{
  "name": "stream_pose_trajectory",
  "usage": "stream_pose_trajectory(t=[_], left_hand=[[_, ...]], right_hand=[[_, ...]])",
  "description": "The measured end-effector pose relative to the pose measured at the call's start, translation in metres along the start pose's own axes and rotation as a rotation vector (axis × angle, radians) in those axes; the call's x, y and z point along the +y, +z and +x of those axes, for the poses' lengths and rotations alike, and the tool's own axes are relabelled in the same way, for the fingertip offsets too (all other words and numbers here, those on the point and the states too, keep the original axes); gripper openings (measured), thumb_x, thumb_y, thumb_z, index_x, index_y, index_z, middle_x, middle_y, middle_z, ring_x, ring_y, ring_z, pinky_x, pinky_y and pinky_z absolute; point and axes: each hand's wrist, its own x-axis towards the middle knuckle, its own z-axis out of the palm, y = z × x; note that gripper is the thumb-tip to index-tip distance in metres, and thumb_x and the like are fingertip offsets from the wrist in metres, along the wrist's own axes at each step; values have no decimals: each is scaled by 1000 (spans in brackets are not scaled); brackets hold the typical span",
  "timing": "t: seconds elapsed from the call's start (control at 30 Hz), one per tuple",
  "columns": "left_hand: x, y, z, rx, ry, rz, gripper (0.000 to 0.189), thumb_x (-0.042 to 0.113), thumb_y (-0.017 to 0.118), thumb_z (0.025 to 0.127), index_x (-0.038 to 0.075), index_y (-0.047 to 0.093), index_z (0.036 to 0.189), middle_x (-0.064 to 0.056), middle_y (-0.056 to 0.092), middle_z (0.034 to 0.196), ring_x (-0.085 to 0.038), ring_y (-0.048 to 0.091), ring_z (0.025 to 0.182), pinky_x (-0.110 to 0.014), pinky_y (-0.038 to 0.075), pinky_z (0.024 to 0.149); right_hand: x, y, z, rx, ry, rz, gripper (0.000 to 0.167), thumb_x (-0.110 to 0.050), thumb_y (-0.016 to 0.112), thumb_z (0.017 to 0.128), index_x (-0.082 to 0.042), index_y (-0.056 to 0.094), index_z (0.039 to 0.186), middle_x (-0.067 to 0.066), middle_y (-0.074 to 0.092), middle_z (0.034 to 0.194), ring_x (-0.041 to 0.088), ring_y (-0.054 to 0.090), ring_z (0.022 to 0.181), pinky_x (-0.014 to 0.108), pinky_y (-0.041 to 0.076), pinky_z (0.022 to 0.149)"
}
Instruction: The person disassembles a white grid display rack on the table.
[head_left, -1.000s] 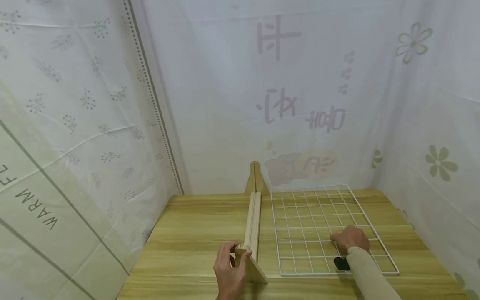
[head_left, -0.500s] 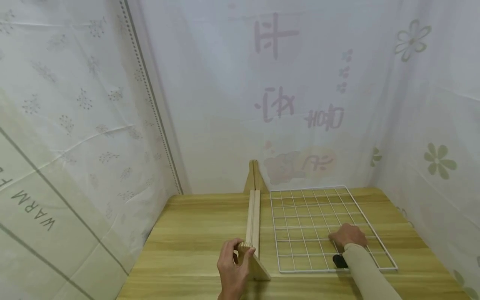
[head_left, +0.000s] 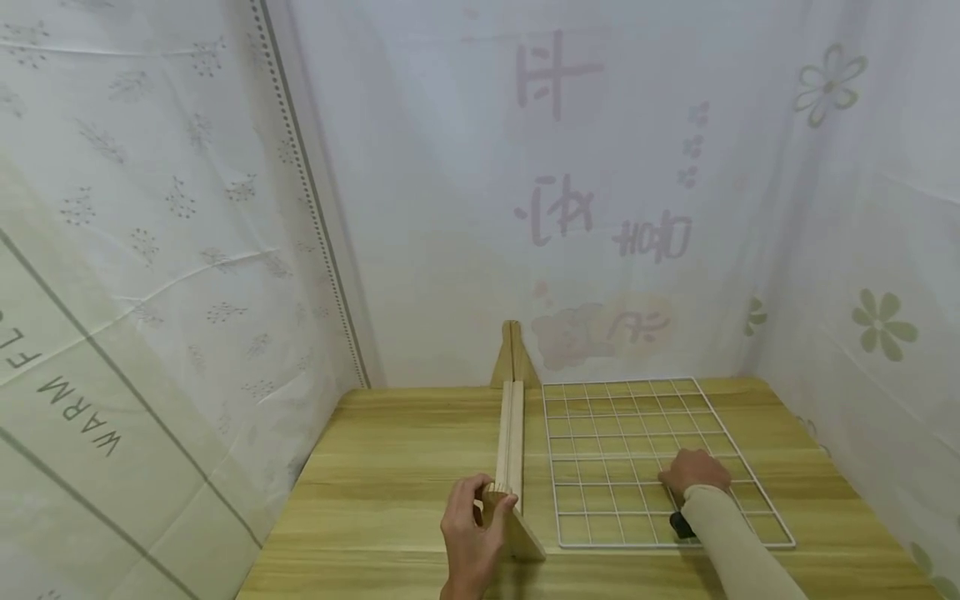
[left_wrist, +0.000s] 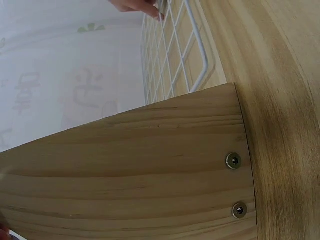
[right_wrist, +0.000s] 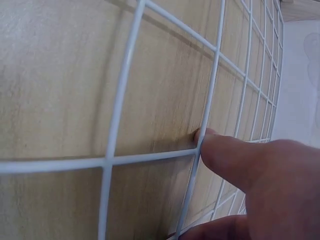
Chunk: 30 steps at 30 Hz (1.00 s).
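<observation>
A pale wooden stand runs front to back on the table, with a long grooved crossbar (head_left: 510, 433) between two upright tapered ends. My left hand (head_left: 472, 533) grips the top of the near end board (head_left: 527, 540), thumb on one side and fingers on the other. Two bolts (left_wrist: 233, 160) show low on that board in the left wrist view. To the right lies a white wire grid panel (head_left: 615, 547), close over the table. My right hand (head_left: 696, 473) pinches one of its wires near a crossing, the thumb (right_wrist: 225, 155) against the wire.
The far end board (head_left: 515, 358) stands at the table's back edge, before a printed curtain (head_left: 435, 208). More curtain hangs at the left and right sides. A dark band (head_left: 681, 525) sits by the right wrist. The wooden table (head_left: 375, 467) extends left of the stand.
The near end of the stand and my left hand have shifted slightly to the right. The grid's far right corner sits a little lower; my right hand keeps its hold.
</observation>
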Motion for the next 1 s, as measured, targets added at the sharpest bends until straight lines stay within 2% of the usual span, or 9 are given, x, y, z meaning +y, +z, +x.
stream_pose_trajectory(t=[0.23, 0.43, 0.5, 0.67, 0.77, 0.87, 1.0], left_hand=[[-1, 5, -2, 5, 2, -13, 35, 20, 85, 80, -1, 63, 99, -7, 59, 82, -10, 48, 66, -12, 37, 51], [0, 10, -3, 5, -12, -11, 35, 23, 84, 80, 1, 64, 99, -6, 59, 81, -9, 48, 64, -12, 37, 50], [1, 12, -3, 5, -7, -12, 35, 23, 83, 81, 0, 64, 99, -7, 59, 81, -9, 48, 63, -11, 37, 50], [1, 17, 1, -24, -36, 10, 33, 23, 82, 82, 1, 63, 99, -5, 61, 83, -7, 48, 65, -8, 38, 53], [2, 18, 2, -33, -52, 23, 34, 21, 83, 80, 2, 63, 100, -4, 61, 84, -6, 49, 65, -9, 38, 53], [3, 15, 0, -61, -75, 19, 31, 19, 83, 80, 4, 64, 100, 0, 61, 84, -4, 49, 66, -10, 39, 53], [-4, 2, -3, -125, -147, -64, 10, 4, 69, 93, 8, 66, 101, 0, 66, 86, -5, 55, 71, -16, 44, 56]], right_hand=[[3, -1, -1, 2, -13, -17, 40, -36, 68, 90, -6, 62, 64, 6, 56, 62, 17, 46, 56, 30, 37, 51], [12, 4, -2, 3, -3, 16, 48, -41, 66, 92, -8, 57, 59, 1, 50, 55, 14, 42, 51, 28, 35, 48], [16, 5, 0, -12, 13, 24, 49, -42, 66, 93, -4, 62, 63, 3, 52, 55, 14, 43, 50, 28, 37, 48], [23, 6, 7, 12, 0, 43, 48, -41, 66, 94, 5, 71, 84, 9, 62, 64, 21, 52, 57, 33, 43, 50], [26, 5, 10, 19, -9, 47, 48, -42, 65, 94, 6, 71, 87, 9, 62, 66, 22, 52, 59, 33, 42, 51], [27, 4, 7, -10, 2, 68, 48, -43, 63, 95, 3, 68, 84, 9, 60, 67, 19, 47, 57, 30, 38, 50], [27, 3, 3, -36, -8, 84, 47, -42, 58, 97, 3, 66, 87, 11, 61, 72, 20, 47, 59, 31, 38, 51]])
